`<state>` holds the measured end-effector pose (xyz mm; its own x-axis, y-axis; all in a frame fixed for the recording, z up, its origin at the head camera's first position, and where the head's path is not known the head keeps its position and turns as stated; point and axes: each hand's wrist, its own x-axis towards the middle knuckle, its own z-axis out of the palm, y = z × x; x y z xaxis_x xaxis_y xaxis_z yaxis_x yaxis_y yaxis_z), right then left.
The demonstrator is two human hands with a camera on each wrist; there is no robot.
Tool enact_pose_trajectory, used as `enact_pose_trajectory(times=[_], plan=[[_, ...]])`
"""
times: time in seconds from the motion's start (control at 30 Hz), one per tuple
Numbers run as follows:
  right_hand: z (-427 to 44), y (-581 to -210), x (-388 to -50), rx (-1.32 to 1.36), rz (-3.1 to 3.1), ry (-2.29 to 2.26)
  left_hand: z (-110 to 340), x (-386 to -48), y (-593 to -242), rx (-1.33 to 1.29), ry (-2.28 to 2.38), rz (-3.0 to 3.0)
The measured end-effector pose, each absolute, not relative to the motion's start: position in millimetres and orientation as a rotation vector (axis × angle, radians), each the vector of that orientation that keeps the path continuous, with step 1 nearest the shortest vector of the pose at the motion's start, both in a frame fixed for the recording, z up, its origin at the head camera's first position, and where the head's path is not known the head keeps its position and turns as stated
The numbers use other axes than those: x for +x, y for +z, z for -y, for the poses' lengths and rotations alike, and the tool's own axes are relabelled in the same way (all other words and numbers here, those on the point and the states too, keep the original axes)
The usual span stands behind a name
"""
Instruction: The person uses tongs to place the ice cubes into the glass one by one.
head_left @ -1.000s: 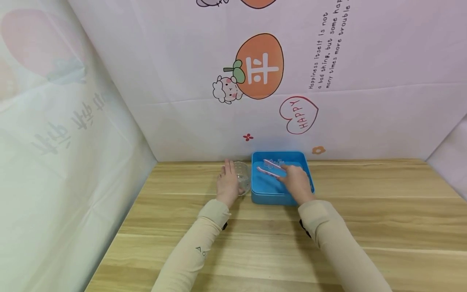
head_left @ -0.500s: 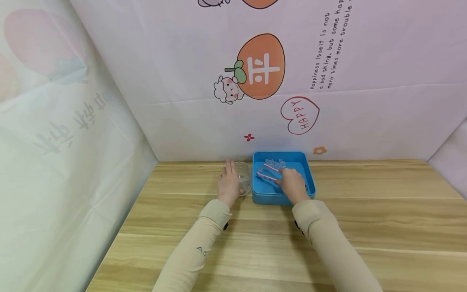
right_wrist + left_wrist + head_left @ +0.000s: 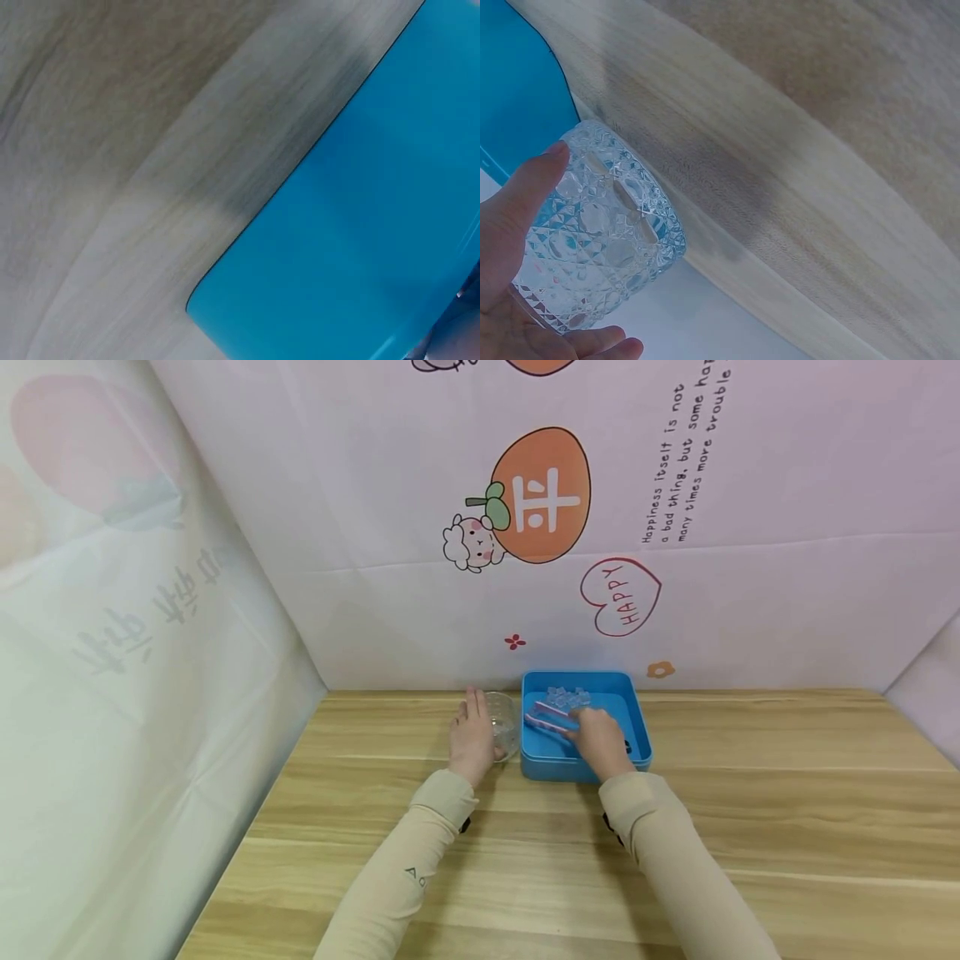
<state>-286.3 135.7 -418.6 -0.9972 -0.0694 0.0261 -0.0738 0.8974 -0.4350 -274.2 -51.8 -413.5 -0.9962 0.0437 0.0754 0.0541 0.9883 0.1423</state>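
In the head view my left hand (image 3: 472,742) holds a clear, diamond-patterned glass (image 3: 504,727) standing on the table. The left wrist view has the thumb (image 3: 531,180) on one side of the glass (image 3: 604,232) and fingertips (image 3: 611,346) on the other. My right hand (image 3: 602,743) grips pink tongs (image 3: 546,724) inside a blue box (image 3: 577,770). The tongs' two arms are spread, tips near the box's left wall; whether anything lies between them I cannot tell. Several clear cubes (image 3: 567,697) lie at the back of the box.
A printed white cloth (image 3: 390,627) hangs behind the wooden table (image 3: 525,877). The blue box stands close to it, just right of the glass. A small dark patch (image 3: 627,747) shows beside the right hand in the box; its kind is unclear.
My right hand has moved left and nearer with the tongs, drawing them off the cubes toward the box's left side. The left hand has stayed at the glass.
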Motion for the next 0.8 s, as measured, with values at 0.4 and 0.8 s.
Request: enact_pose_trajectory(times=[0.4,0.8], plan=[[-136.1,-415.3,-283.3,0.180,3.020,0.655,51.4,-274.7,-413.2,-0.084,-0.198,3.075],[-140.6,-413.0,-279.4,0.204,3.003,0.641,51.1,-273.8,-413.0,-0.082,-0.221,3.056]])
